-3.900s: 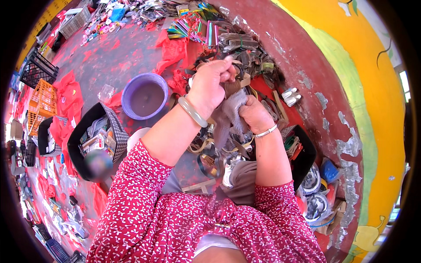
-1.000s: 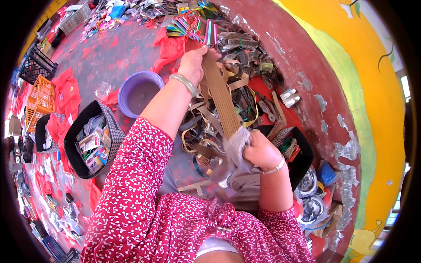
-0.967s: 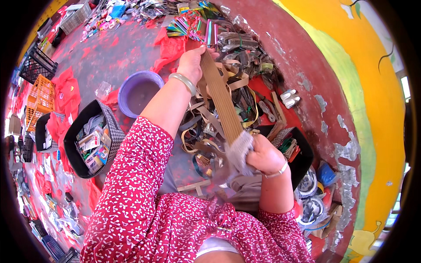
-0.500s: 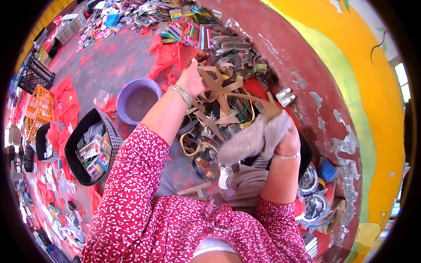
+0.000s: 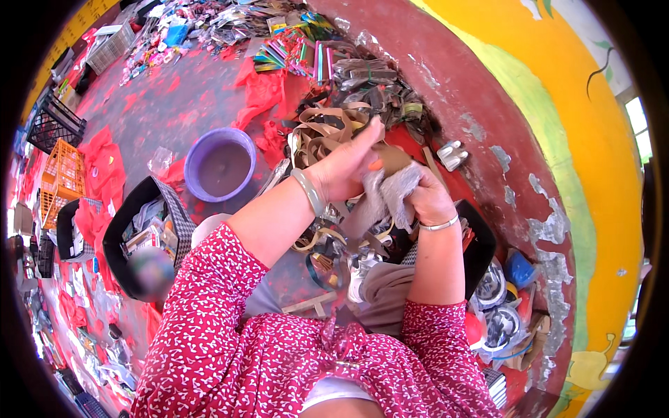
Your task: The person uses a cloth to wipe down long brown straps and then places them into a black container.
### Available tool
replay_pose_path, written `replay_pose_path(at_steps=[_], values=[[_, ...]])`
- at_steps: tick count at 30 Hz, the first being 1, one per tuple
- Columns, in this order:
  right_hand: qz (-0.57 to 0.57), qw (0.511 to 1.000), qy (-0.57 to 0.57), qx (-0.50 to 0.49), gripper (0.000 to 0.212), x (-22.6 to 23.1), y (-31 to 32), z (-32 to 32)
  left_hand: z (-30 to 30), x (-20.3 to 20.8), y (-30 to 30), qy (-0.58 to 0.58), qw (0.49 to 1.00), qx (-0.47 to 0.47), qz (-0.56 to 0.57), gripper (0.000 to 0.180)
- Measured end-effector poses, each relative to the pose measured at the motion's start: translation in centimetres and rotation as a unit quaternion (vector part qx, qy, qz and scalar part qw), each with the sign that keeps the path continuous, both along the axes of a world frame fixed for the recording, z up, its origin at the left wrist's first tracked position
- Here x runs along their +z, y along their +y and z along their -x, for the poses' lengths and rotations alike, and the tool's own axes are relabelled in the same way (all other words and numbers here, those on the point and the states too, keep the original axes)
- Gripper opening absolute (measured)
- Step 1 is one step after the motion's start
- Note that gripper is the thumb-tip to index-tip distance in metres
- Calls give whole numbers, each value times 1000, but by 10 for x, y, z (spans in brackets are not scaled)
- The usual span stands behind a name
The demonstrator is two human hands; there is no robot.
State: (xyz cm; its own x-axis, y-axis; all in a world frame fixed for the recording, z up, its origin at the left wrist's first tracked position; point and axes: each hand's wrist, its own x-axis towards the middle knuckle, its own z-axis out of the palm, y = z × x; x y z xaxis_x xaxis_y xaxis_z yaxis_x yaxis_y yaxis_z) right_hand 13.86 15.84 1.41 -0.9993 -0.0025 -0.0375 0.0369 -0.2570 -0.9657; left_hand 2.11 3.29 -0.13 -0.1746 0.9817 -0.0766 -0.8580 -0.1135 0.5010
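A grey rag (image 5: 397, 189) hangs in folds between my hands. My right hand (image 5: 432, 200) is closed on it, with the fingers pinching its upper part. A flat brown strap (image 5: 394, 159) runs from the rag toward my left hand (image 5: 348, 167), which is closed on the strap with the thumb pointing up. Part of the strap is hidden by the hand and the rag. Just beyond lies a heap of tan and brown straps (image 5: 322, 134), coiled and tangled. More straps lie below my hands, partly covered by them.
To the left stand a purple bucket (image 5: 197, 187) of murky water and a black checked box (image 5: 182, 217) full of small packages. An open black box (image 5: 481, 252) stands by my right forearm. Bundled dark goods (image 5: 369, 73) lie along the peeling red wall (image 5: 446, 90).
My left hand has come right and nearer, close to my right hand. My right hand has moved slightly left with the rag, which is now bunched around the strap. The stretched straps have dropped to the heap.
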Motion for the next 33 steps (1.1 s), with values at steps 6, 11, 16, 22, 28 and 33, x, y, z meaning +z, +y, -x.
replay_pose_path(at_steps=[6,11,16,22,28,33], values=[[-238,965,-103,50,37,3,-1,1,28,13,-7,-74,975,183,-100,57],[-220,959,-101,-149,34,7,27,1,34,31,-26,-75,960,199,-180,60],[-48,930,137,-339,30,37,-5,-1,29,26,-25,-104,959,195,-176,68],[-608,709,295,-202,40,16,-56,27,-19,41,-14,-166,962,215,-35,61],[-553,760,243,-241,39,14,-53,40,-26,22,-9,-139,974,146,-104,57],[-575,734,287,-218,46,15,-51,42,-23,25,-13,-116,976,157,-95,58]])
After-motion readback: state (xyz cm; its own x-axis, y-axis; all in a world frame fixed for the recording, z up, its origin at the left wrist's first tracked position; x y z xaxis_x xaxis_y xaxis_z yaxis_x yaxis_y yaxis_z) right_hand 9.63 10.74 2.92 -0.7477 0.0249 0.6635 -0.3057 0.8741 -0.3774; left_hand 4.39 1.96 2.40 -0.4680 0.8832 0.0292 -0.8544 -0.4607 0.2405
